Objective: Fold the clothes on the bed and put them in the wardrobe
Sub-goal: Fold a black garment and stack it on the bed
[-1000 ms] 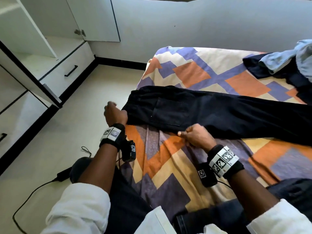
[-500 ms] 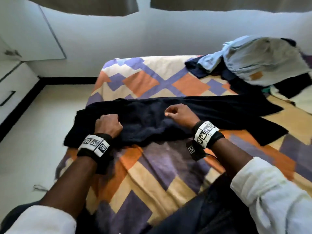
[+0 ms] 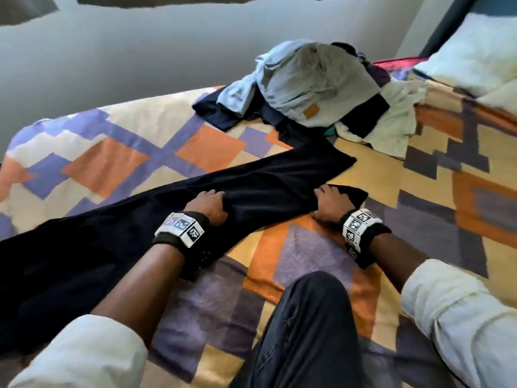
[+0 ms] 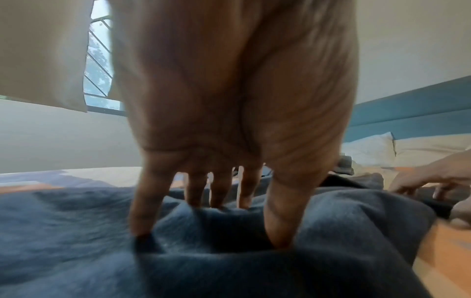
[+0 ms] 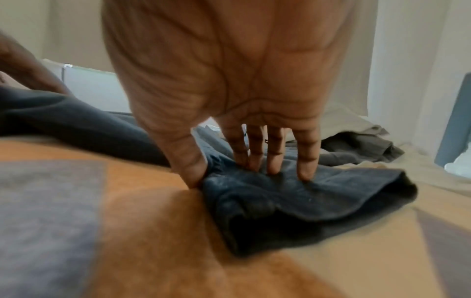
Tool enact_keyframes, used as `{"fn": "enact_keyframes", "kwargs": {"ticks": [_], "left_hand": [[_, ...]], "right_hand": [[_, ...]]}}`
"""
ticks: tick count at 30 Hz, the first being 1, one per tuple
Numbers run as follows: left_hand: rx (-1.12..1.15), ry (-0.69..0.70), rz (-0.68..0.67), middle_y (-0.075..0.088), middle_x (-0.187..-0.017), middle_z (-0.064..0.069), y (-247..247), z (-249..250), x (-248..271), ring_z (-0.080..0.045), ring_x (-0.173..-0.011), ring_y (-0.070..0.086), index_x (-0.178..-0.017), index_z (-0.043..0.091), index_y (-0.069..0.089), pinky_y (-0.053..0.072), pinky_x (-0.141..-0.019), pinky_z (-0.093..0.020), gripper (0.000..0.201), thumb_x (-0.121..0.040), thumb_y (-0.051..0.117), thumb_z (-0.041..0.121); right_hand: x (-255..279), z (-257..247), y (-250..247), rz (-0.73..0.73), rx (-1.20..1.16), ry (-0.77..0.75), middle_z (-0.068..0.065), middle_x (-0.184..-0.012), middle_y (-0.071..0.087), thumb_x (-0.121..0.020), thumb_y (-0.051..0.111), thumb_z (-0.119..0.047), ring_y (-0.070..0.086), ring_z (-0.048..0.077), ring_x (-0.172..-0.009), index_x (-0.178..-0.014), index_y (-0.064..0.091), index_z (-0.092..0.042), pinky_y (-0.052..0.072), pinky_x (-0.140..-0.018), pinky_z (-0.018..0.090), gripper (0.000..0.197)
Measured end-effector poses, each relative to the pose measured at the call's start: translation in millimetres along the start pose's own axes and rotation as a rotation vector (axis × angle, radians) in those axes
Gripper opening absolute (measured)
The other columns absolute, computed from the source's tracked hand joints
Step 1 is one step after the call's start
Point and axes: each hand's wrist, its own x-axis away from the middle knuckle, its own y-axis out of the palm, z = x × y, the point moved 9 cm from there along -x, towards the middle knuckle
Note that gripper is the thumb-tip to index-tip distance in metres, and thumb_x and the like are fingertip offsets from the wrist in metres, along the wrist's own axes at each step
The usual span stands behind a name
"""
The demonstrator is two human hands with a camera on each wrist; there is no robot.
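1. The dark trousers [image 3: 173,208] lay long on the bed [image 3: 117,147], running from 8 o'clock up to 2 o'clock.
2. The left hand [image 3: 208,204] sat on the middle of them, fingers [image 4: 145,211] bunching the cloth.
3. The right hand [image 3: 328,204] pinched the leg end [image 5: 293,193] at 3 o'clock.
4. I think the right hand was nearer the end to fold over.
5. More clothes [image 3: 302,91] waited at 1 o'clock.
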Motion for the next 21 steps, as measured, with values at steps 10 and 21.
{"fn": "enact_keyframes", "kwargs": {"ticks": [10,21], "left_hand": [[0.007,-0.202,-0.183,0.008,-0.165,0.003,38.3,-10.6,-9.6,-0.024,-0.152,0.008,-0.154,0.028,0.019,0.022,-0.114,-0.064,0.069,-0.090,0.046,0.029],[-0.042,-0.092,0.294,0.055,-0.126,-0.018,-40.6,25.0,-61.0,-0.038,-0.122,0.045,-0.120,0.009,0.055,0.040,-0.100,-0.050,0.031,-0.091,0.055,0.020]], "right_hand": [[8.7,85.1,-68.4,0.564,-0.345,0.106,0.017,-0.091,0.066,-0.075,0.057,-0.010,0.062,0.039,-0.089,-0.086,0.063,-0.009,0.048,-0.077,0.043,0.013],[-55.2,140.0,-71.4,0.687,-0.939,0.264,0.018,-0.112,0.067,-0.095,0.055,-0.015,0.060,0.032,-0.104,-0.111,0.064,-0.002,0.039,-0.081,0.027,0.022]]}}
